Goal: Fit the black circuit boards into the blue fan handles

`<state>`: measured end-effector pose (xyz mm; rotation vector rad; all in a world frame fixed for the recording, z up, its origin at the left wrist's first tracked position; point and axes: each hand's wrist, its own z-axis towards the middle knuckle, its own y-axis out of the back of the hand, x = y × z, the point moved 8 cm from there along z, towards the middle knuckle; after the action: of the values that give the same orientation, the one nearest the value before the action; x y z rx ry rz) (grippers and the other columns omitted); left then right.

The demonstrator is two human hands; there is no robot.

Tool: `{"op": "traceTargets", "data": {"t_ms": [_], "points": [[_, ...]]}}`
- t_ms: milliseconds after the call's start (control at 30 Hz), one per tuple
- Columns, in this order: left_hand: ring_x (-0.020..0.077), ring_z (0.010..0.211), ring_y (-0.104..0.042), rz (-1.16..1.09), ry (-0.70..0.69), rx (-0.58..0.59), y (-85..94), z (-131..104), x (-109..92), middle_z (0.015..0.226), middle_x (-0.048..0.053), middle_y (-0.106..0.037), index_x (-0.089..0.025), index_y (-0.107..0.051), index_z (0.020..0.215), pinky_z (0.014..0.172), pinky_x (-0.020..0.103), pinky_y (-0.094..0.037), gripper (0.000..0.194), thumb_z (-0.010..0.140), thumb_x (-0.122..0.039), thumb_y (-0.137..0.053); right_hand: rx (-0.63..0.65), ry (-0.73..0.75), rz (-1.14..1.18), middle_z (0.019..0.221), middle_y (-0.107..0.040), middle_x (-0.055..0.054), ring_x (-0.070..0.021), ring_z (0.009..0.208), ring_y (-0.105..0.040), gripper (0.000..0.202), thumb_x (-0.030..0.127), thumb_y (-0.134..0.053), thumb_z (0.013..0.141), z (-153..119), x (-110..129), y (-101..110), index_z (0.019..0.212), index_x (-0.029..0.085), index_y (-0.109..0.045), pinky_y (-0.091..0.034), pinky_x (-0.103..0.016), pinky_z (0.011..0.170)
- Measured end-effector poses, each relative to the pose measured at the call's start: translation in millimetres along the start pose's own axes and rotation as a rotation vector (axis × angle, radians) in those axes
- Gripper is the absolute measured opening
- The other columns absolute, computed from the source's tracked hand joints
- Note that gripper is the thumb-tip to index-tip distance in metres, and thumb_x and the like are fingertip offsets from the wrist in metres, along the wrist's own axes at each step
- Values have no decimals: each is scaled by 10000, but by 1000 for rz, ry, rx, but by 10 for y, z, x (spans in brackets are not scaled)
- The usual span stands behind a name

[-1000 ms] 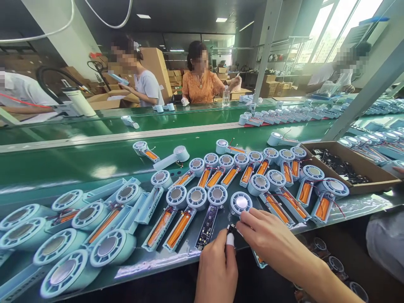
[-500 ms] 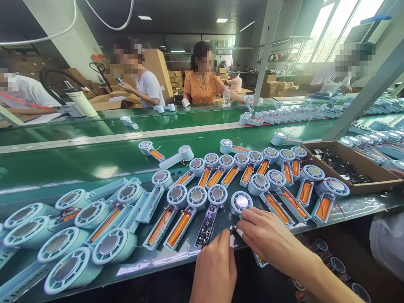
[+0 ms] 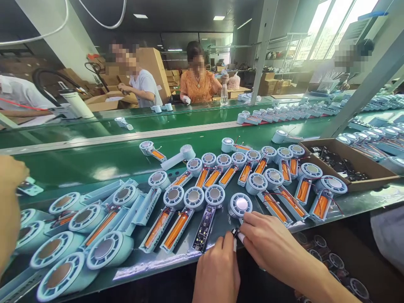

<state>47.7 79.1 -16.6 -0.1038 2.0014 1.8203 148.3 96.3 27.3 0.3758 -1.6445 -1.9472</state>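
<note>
the fan housings (image 3: 118,251) in the lower left look like smooth, satin plastic, their round discs (image 3: 241,203) like polished metal. orange cells (image 3: 176,229) have a slick, film-like wrap. the circuit board (image 3: 203,229) at lower centre is dark and glossy. the green belt (image 3: 63,168) shines smoothly; the open carton (image 3: 372,185) at right is matt brown cardboard. upper centre, an orange shirt (image 3: 198,89) shows textured cloth.

Across from you, at the far edge of the green conveyor (image 3: 78,164), there is a person in an orange top (image 3: 197,89) with a clear bottle (image 3: 224,97) just beside. To the left along this same edge, you see a tilted white cylinder (image 3: 78,104), an open carton (image 3: 98,106) and a person in a white shirt (image 3: 147,87).
</note>
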Motion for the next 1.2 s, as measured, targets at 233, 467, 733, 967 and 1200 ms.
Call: {"op": "traceTargets", "data": {"t_ms": [233,467,733,967,1200], "points": [[229,776,-718,-254,-1,117,17,58,68,849,41,-746,-226,-604,904,611,296,-381,317,919,-36,-351,128,-69,109,815,-617,-9,-155,669,-582,218,64,-553,910,16,-75,-14,746,198,-604,-297,-301,581],[201,753,-682,-328,-15,126,92,54,91,835,25,-724,-243,-557,855,627,272,-356,294,914,-41,-351,130,-56,321,957,-626,-27,-179,838,-618,264,112,-503,985,-9,-168,-36,1144,236,-674,-400,-267,680],[193,677,-617,-281,-71,159,117,91,17,790,27,-685,-235,-536,822,598,283,-320,280,923,-63,-341,150,51,389,961,-640,-29,-174,857,-620,206,168,-502,1011,-15,-215,-36,1049,222,-697,-438,-263,725],[188,679,-613,-334,-68,133,114,101,63,797,29,-679,-239,-537,846,612,276,-333,275,935,-87,-326,65,47,268,898,-615,-33,-179,791,-596,185,151,-491,1004,-26,-188,-52,1018,201,-668,-412,-278,674],[196,703,-645,-324,-23,117,88,93,78,800,31,-697,-241,-527,828,602,279,-334,286,916,-62,-323,-45,82,239,848,-600,-31,-168,744,-563,223,160,-448,1028,-42,-136,-41,928,180,-646,-402,-281,648]]}}
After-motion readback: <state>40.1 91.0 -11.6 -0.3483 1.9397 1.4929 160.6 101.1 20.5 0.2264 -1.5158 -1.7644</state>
